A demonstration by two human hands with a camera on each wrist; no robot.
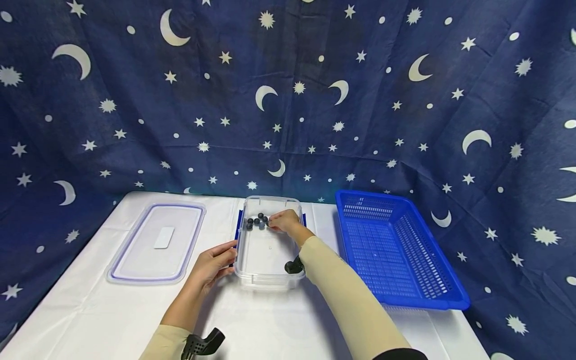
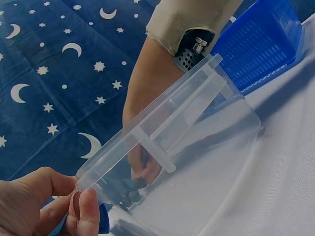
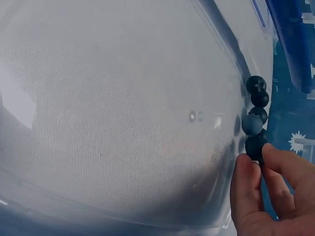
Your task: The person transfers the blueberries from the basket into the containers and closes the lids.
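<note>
Small dark berries (image 1: 257, 221) sit clustered at the far end inside a clear plastic box (image 1: 270, 276). Hands apart: right hand (image 1: 284, 221) reaches into the box, thumb and finger pinching one berry at the cluster's edge; left hand (image 1: 215, 262) grips the box's left side, thumb and fingers at the rim. Left of the box, a clear lid (image 1: 157, 260) with blue edging lies flat on the white tabletop (image 1: 265, 325). To the right, a blue basket (image 1: 380, 255). Behind, a star-and-moon curtain (image 1: 288, 140).
</note>
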